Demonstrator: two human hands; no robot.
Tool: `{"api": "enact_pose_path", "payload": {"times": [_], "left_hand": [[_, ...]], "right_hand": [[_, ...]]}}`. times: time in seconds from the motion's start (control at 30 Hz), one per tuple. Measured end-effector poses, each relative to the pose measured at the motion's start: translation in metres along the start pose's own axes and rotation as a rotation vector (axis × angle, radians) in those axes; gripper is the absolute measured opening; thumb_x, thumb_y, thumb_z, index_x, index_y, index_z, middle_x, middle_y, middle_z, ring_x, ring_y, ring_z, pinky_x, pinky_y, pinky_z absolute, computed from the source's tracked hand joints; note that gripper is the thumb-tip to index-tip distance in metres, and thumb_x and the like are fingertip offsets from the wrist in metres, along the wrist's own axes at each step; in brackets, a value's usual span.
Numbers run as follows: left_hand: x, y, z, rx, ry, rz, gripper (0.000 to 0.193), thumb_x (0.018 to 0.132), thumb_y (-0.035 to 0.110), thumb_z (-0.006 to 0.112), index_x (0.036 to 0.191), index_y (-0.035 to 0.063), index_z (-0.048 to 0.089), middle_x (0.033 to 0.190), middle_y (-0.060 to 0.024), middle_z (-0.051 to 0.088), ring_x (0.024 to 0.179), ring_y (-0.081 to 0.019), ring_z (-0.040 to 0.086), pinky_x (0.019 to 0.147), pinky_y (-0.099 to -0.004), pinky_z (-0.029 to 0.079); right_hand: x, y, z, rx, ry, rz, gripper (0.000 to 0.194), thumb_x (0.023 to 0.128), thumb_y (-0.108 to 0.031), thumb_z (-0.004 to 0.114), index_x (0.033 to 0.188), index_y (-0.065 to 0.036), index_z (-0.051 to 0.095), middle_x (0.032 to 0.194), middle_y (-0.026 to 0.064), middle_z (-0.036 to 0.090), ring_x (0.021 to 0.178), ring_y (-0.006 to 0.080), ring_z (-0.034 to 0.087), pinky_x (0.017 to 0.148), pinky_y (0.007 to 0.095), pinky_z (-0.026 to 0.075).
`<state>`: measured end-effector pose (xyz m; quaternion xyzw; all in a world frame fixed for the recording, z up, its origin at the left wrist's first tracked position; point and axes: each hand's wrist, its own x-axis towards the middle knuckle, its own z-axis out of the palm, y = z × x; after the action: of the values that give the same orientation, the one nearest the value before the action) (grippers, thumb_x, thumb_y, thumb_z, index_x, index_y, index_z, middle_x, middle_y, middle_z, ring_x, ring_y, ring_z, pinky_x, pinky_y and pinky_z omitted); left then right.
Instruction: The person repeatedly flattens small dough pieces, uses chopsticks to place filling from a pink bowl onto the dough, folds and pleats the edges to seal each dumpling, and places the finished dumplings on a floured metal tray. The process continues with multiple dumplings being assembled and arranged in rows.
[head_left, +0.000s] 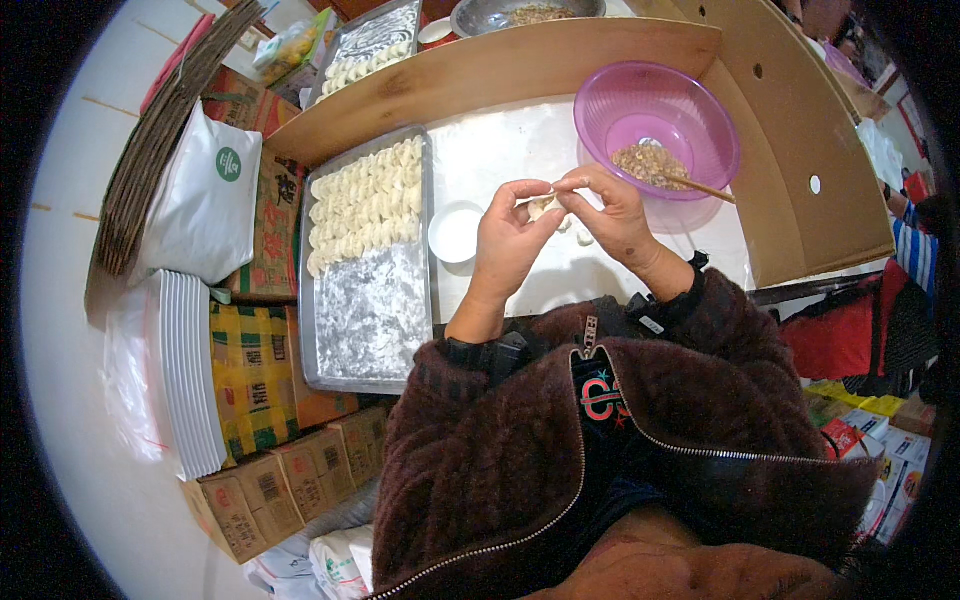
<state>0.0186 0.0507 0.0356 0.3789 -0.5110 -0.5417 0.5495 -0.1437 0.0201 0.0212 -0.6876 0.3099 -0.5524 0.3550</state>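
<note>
Above the white work surface, my left hand and my right hand meet at the fingertips. Both pinch the edge of a dumpling, partly covered by the fingers. Small dough pieces lie beneath my right hand. To the left, a white bowl touches or nearly touches a metal tray. Rows of pleated dumplings fill the tray's far part; its near part is dusted with flour. Beyond my right hand, a purple plastic basin holds minced filling and a wooden utensil.
Cardboard walls border the work surface at the back and right. Behind them stand a second dumpling tray and a metal bowl of filling. Cartons and a white bag are stacked at left. At far right, a striped sleeve shows.
</note>
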Motion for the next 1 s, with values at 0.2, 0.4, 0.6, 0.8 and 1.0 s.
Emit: {"api": "enact_pose_path", "payload": {"times": [0.2,0.4,0.6,0.8,1.0], "left_hand": [[-0.001,-0.003,-0.003,0.287,0.100,0.014,0.020,0.083,0.003,0.069,0.101,-0.0032,0.062,0.096,-0.0056,0.061,0.086,-0.0100,0.061,0.073,-0.0226,0.051],[0.001,-0.007,-0.003,0.252,0.116,0.036,0.014,0.085,0.005,0.068,0.096,-0.0024,0.065,0.097,-0.0064,0.063,0.080,-0.0103,0.062,0.071,-0.0221,0.051],[0.003,-0.012,-0.004,0.233,0.096,0.103,0.009,0.086,0.004,0.065,0.094,-0.0019,0.065,0.096,-0.0070,0.063,0.082,-0.0107,0.062,0.071,-0.0227,0.051],[0.004,-0.010,-0.001,0.240,0.085,0.111,0.008,0.088,0.003,0.063,0.094,-0.0019,0.065,0.099,-0.0074,0.063,0.083,-0.0104,0.061,0.072,-0.0236,0.051],[0.002,-0.004,0.003,0.072,0.079,0.070,0.014,0.084,0.004,0.068,0.097,-0.0018,0.066,0.101,-0.0073,0.062,0.087,-0.0122,0.063,0.073,-0.0228,0.053]], "right_hand": [[0.002,-0.001,0.001,0.028,-0.019,-0.024,0.016,0.084,0.000,0.065,0.099,-0.002,0.067,0.090,0.0077,0.064,0.081,0.0158,0.061,0.071,0.0272,0.050],[0.001,-0.002,-0.003,-0.019,-0.056,-0.037,0.019,0.084,0.000,0.065,0.103,-0.003,0.067,0.091,0.0081,0.064,0.082,0.0151,0.062,0.071,0.0266,0.051],[0.001,-0.006,-0.006,-0.003,-0.065,-0.012,0.020,0.084,-0.002,0.066,0.103,-0.003,0.066,0.093,0.0084,0.064,0.085,0.0158,0.063,0.073,0.0262,0.051],[0.006,-0.009,-0.012,-0.073,-0.152,-0.009,0.017,0.084,-0.004,0.066,0.101,-0.002,0.066,0.099,0.0091,0.064,0.089,0.0153,0.062,0.074,0.0265,0.052],[0.006,-0.004,-0.016,0.008,-0.114,0.052,0.011,0.086,-0.005,0.065,0.095,0.000,0.066,0.101,0.0098,0.065,0.088,0.0148,0.063,0.074,0.0263,0.052]]}}
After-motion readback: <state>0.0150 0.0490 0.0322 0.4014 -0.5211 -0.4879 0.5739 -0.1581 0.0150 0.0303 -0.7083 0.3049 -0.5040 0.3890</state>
